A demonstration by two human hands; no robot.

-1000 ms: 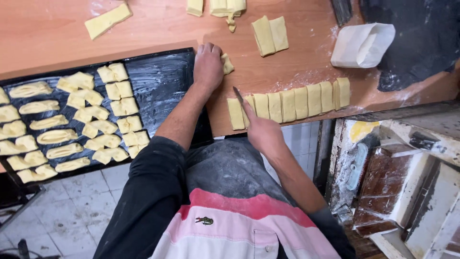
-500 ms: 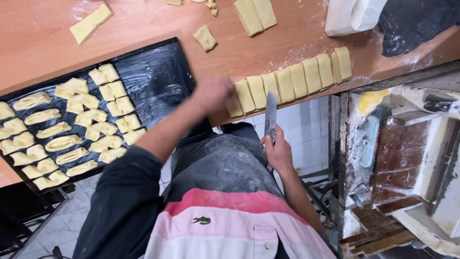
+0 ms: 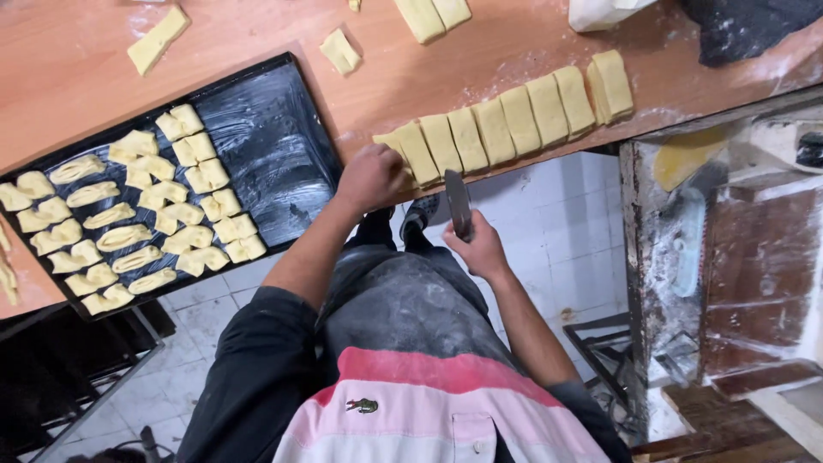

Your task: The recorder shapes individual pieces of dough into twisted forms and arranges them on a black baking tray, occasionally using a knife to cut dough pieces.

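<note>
1. At the far left, a black baking tray [image 3: 283, 163] lies on the wooden table [image 3: 77, 77] and juts out over its front edge. Its left 2/3 holds shaped dough pieces [image 3: 146, 214] in rows; its right part is bare and greased.
2. Beyond the tray, a loose flat dough strip [image 3: 157, 39] lies on the table, and a small dough square [image 3: 340, 51] lies further right, both well apart from the hands.
3. The left hand [image 3: 370, 177] is at the table's front edge, fingers curled down on the leftmost dough piece [image 3: 399, 147] of the cut row; whether it grips or only presses, I cannot tell.
4. The row of cut dough pieces [image 3: 510, 120] runs up and to the right from that hand along the table edge, the pieces touching side by side, ending in a slightly doubled piece at the right.
5. The right hand [image 3: 480, 249] is off the table, over the tiled floor [image 3: 566, 249], fist closed round the handle of a knife [image 3: 459, 203]. The blade points up towards the row, just short of it.
6. At the top right, a white plastic tub [image 3: 600, 10] and a dark cloth [image 3: 754, 26] lie on the floury table.
7. At the right stands a worn, flour-streaked metal unit [image 3: 737, 257].
</note>
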